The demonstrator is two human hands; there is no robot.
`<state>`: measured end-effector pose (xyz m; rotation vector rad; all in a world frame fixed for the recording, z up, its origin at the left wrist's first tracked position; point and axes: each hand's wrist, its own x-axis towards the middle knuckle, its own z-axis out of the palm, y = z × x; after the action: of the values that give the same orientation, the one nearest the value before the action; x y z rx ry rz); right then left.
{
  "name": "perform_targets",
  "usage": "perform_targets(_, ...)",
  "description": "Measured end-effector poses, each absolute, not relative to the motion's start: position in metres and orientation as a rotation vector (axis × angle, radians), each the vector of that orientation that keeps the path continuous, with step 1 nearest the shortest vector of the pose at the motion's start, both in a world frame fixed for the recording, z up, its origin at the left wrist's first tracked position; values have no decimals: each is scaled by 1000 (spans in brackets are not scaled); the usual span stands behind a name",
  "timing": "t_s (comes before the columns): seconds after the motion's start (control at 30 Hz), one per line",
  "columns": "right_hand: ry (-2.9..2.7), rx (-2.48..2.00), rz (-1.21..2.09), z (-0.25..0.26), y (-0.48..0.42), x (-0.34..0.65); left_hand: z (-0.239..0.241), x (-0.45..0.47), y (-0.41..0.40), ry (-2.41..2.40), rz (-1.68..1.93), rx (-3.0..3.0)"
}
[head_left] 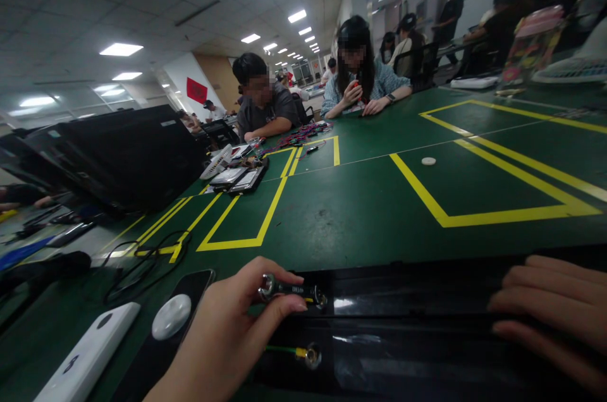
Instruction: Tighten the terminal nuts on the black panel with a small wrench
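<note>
In the head view, my left hand point(237, 320) pinches a small wrench point(293, 289) between thumb and fingers. An open jaw shows at the wrench's left end, and its right end sits over a fitting on a long black glossy panel point(379, 358). On the panel's lower strip, a green-and-yellow wire point(289, 350) runs to a round metal terminal point(313, 356). My right hand point(554, 310) rests on the panel's right part, fingers stretched out and holding nothing. My left palm and wrist hide part of the panel's left end.
Left of my hand lie a phone point(194, 291) with a white round object point(171, 316) on it, and a white device point(90, 351). Black cable point(142, 269) loops behind. Hard drives point(244, 177) and tangled wires point(303, 134) lie farther off. Two people sit across the green table point(322, 219).
</note>
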<state>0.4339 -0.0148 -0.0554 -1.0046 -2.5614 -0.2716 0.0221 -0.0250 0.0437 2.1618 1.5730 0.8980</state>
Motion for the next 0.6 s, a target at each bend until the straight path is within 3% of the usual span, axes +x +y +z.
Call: perform_targets(0.6, -2289, -1062, -71, -63, -15, 431, 37, 15, -23, 1609, 663, 2180)
